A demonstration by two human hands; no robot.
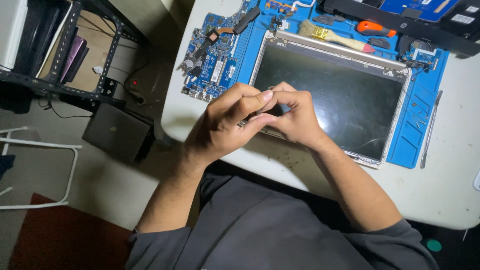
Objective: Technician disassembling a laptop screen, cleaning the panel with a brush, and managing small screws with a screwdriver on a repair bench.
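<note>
Our left hand point(225, 125) and right hand point(295, 117) meet at the near edge of the laptop screen panel point(340, 95), each grip pinched together on its bezel. We should pry gently, panel flat on the blue mat point(420, 115).

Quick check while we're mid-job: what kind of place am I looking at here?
Most likely an electronics repair bench, perhaps at home. A bare blue laptop circuit board and a dismantled dark laptop screen panel lie on a blue silicone work mat, with a wooden-handled dusting brush and an orange-handled screwdriver beside them.
</note>
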